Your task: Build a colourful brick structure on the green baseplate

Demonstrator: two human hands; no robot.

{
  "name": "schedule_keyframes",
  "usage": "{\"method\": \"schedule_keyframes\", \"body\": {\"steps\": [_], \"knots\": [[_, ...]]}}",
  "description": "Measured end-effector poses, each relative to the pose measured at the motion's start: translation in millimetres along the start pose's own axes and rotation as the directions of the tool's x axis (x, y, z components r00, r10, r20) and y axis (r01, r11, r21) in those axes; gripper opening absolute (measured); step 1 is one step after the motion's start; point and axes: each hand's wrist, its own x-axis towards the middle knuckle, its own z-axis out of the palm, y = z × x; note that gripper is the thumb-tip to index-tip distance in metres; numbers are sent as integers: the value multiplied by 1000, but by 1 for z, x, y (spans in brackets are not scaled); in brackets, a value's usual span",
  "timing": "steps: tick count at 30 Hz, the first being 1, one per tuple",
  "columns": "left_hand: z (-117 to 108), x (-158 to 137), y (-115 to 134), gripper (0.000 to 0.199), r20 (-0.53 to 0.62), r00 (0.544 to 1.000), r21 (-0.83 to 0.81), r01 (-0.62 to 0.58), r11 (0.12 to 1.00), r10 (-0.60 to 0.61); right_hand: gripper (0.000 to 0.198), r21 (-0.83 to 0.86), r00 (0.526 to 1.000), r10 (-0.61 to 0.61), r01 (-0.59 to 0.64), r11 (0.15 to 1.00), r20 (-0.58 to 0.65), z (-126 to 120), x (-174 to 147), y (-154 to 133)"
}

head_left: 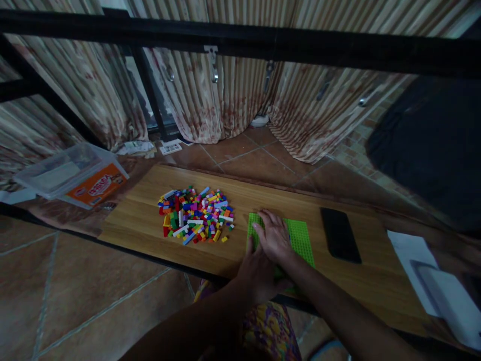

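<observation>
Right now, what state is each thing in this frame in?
Baseplate: flat on the board, both hands on its left part.
Right hand: laid flat, fingers spread, holding nothing.
Left hand: at the baseplate's near edge, grip hidden.
Bricks: loose pile, untouched.
Phone: flat, screen dark.
Plastic box: on the floor, lid on.
Board: lying level.

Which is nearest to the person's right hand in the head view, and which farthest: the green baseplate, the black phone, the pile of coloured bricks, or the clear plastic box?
1. Green baseplate: directly under the right hand.
2. Black phone: to its right.
3. Pile of coloured bricks: to its left, about as near as the phone, too close to call.
4. Clear plastic box: far left.
</observation>
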Motion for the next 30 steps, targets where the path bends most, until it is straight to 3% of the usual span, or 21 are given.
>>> {"method": "schedule_keyframes", "body": {"steps": [7, 19, 25, 30], "knots": [[4, -2, -2, 87, -56, 998, -20, -14, 1000, 13, 48, -170, 995, 86, -77, 982, 47, 3, 2, -9], [2, -2, -2, 88, -30, 999, -80, -18, 997, 16, 57, -199, 984, 178, -175, 964, -1, 2, 3, -15], [-5, 0, 1, 91, -46, 999, -100, -4, 995, 0, 55, -69, 986, 166, -166, 984, -12, -2, 2, -14], [-2, -1, -6, 95, -103, 994, -185, -38, 982, 19, 62, 266, 970, 235, -211, 941, -63, -1, -2, 4]]}}
